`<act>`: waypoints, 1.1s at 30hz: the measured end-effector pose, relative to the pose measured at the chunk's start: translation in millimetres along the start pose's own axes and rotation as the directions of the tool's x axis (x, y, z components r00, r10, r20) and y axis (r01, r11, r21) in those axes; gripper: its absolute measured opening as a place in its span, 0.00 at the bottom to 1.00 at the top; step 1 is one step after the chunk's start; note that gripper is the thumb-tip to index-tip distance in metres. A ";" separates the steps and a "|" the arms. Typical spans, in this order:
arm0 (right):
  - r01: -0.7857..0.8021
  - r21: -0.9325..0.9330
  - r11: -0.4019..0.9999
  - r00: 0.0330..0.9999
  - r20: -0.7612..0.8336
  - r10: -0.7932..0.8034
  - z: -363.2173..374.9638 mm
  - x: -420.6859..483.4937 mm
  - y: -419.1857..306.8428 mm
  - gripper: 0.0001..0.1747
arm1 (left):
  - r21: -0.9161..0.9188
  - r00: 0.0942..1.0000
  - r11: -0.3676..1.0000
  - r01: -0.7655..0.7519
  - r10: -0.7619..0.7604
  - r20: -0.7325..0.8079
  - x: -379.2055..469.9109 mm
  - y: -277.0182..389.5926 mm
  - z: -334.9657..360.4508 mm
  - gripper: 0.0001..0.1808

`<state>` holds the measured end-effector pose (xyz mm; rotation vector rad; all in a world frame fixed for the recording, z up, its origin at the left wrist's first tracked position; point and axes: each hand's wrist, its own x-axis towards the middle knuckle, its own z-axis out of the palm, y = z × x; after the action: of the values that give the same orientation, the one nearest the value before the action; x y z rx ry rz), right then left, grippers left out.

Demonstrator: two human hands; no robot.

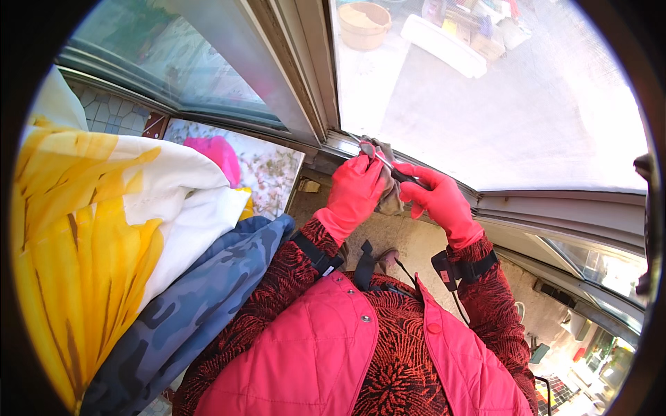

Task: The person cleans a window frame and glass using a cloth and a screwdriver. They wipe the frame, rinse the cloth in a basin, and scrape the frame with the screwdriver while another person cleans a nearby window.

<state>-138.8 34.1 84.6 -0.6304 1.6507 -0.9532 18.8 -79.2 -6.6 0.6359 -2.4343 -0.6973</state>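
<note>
Both hands wear pink rubber gloves and meet at the corner of a metal window frame [341, 143]. A grey-brown cloth [390, 200] is bunched in my left hand [356, 187] and hangs below its fingers. My right hand [439, 197] grips the black handle of a slim tool [403, 176]. The tool's metal shaft reaches up and left to the cloth near my left fingertips. Its tip is partly wrapped by the cloth, so its kind cannot be told.
Yellow-and-white fabric [99, 208] and camouflage fabric [208, 281] hang close at the left. Behind them lies a floral-patterned board [270, 177] with a bright pink item [221, 156]. Beyond the mesh screen stand a tan basin [364, 26] and a white trough [442, 47].
</note>
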 end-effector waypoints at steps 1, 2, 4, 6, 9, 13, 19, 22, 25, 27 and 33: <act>0.024 -0.023 0.999 0.999 -0.022 -0.024 1.7 -2.5 -1.0 0.23 | 0.106 0.999 0.994 -0.022 0.025 -0.027 1.8 2.2 -0.3 0.22; 0.030 -0.058 0.998 0.998 -0.051 -0.033 1.4 -6.5 -2.5 0.23 | 0.211 0.998 0.977 -0.034 0.046 -0.049 1.7 4.4 -0.8 0.22; 0.052 -0.066 0.996 0.994 -0.095 -0.059 -1.0 -16.9 -5.0 0.23 | 0.354 0.995 0.934 -0.057 0.082 -0.057 4.0 5.6 1.6 0.20; 0.082 -0.013 0.997 0.988 -0.130 -0.083 -5.3 -30.9 -6.4 0.23 | 0.422 0.994 0.902 -0.087 0.109 -0.028 10.5 2.0 7.4 0.17; 0.094 -0.079 0.992 0.980 -0.170 -0.106 -7.9 -50.1 -5.4 0.23 | 0.339 0.981 0.936 0.095 -0.145 0.126 24.3 -7.5 17.8 0.15; 0.122 -0.044 0.992 0.970 -0.208 -0.129 -12.2 -73.2 2.6 0.23 | 0.148 0.997 0.987 -0.054 0.061 -0.040 8.0 -18.0 5.2 0.10; 0.172 -0.058 0.983 0.956 -0.231 -0.181 -30.9 -99.4 30.1 0.23 | -0.217 0.944 0.971 0.101 -0.163 -0.288 -37.5 -27.6 -35.5 0.21; 0.256 -0.190 0.948 0.933 -0.207 -0.294 -37.7 -103.3 41.9 0.23 | -0.412 0.819 0.858 0.306 -0.458 -0.346 -53.7 -35.1 -63.7 0.23; 0.236 -0.306 0.922 0.937 -0.179 -0.299 -47.3 -103.9 44.7 0.23 | -0.594 0.636 0.688 0.417 -0.688 -0.350 -55.8 -46.6 -88.7 0.22; 0.257 -0.479 0.839 0.902 -0.192 -0.386 -51.1 -101.8 43.6 0.23 | -0.674 0.586 0.658 0.335 -0.706 -0.397 -53.4 -53.4 -98.7 0.21; 0.216 -0.681 0.700 0.874 -0.184 -0.449 -51.4 -92.3 37.8 0.25 | -0.679 0.457 0.624 0.387 -0.769 -0.447 -47.5 -74.9 -109.1 0.17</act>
<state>-159.5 142.0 107.3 -1.3443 2.2538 -0.7531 140.8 -146.5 12.3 1.2999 -1.1633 -1.0478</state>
